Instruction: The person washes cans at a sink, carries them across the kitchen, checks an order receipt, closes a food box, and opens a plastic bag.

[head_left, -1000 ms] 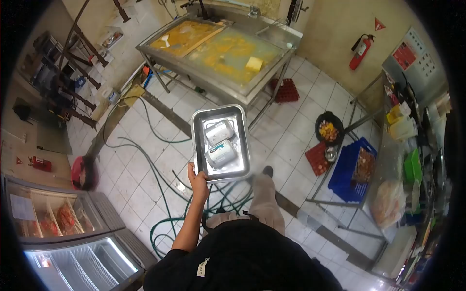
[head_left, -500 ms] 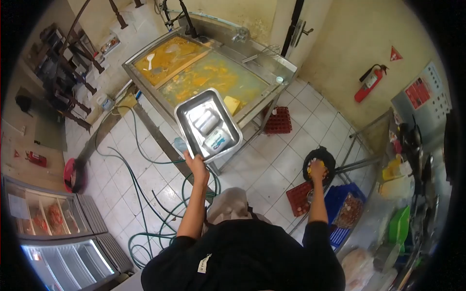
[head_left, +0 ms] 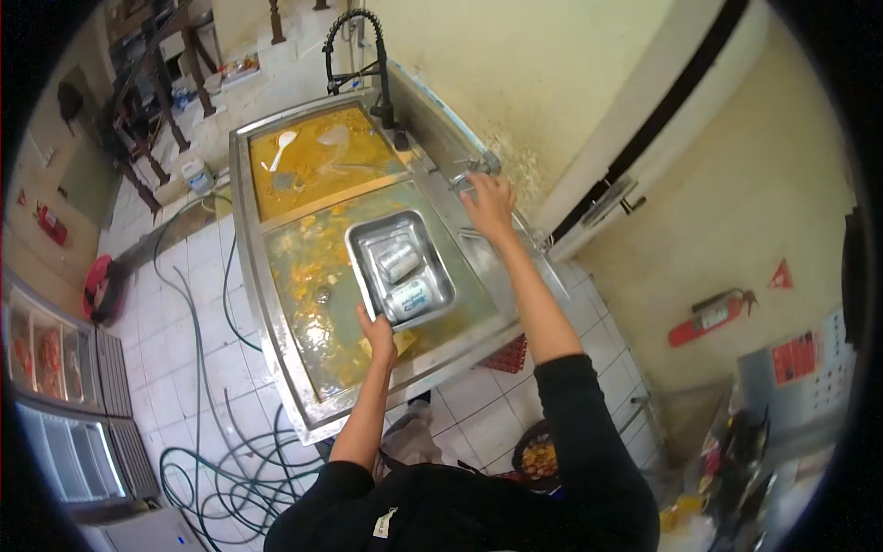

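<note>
Gripping the tray (head_left: 427, 237) by its edge in the left hand (head_left: 378, 337) above the sink (head_left: 281, 322), with cans (head_left: 397, 261) already inside; holding the right hand (head_left: 490, 204) apart, at the tap (head_left: 464, 173), clasp unclear, no flow visible.

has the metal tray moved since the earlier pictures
Yes, forward: a second ago the metal tray, in the left hand, showed mostly against the floor, short of the sink; now it shows past the sink's near rim, against the water.
</note>
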